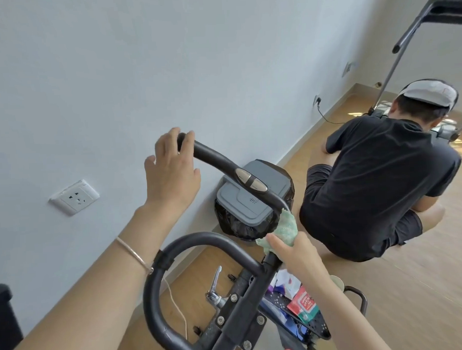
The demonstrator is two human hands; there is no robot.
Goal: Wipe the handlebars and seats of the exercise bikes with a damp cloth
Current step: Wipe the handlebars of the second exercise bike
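Observation:
A black exercise-bike handlebar (pixel 218 159) rises from lower right to upper left, with a silver pulse sensor partway along it. My left hand (pixel 171 172) rests at the bar's far tip, fingers loosely over the end. My right hand (pixel 294 254) grips a green damp cloth (pixel 282 232) and presses it against the lower bend of the same handlebar. A second curved black bar (pixel 175 256) loops in front of my left forearm. No bike seat is in view.
A grey-lidded bin (pixel 255 200) with a black liner stands by the wall. A person in black crouches on the wooden floor at the right (pixel 378 184), by a treadmill (pixel 434 10). A wall socket (pixel 74 197) is at left. Packets lie in the bike's tray (pixel 301 304).

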